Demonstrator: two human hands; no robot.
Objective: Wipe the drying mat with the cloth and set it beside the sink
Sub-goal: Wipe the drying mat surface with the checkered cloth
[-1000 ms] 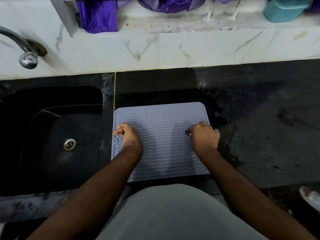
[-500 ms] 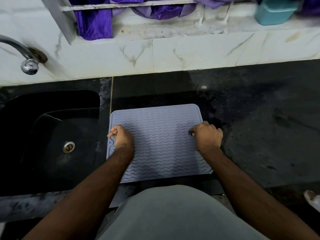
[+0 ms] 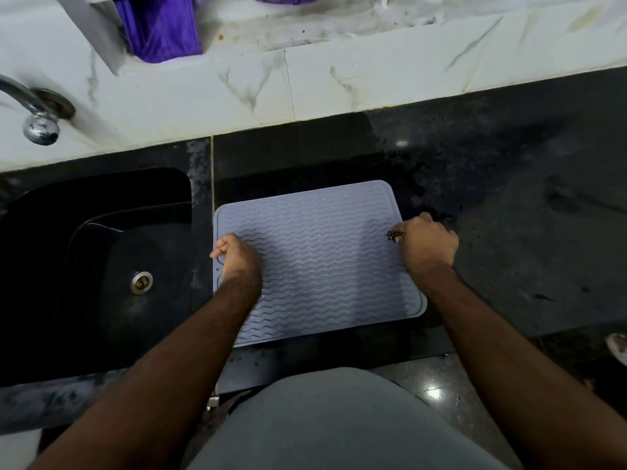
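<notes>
The mat (image 3: 319,262) is laid flat on the desk (image 3: 509,232), just right of the sink (image 3: 101,266). Its left edge is pinched by the left hand (image 3: 237,257), its right edge by the right hand (image 3: 429,242); no cloth is seen.

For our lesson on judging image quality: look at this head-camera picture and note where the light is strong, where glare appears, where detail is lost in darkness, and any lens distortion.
Head view: the white wall is brightest; small glare spots sit on the dark counter and floor; the black sink swallows detail apart from its shiny drain; the mat is evenly lit; wide-angle bending curves the wall's lower edge; both hands look sharp.
</notes>
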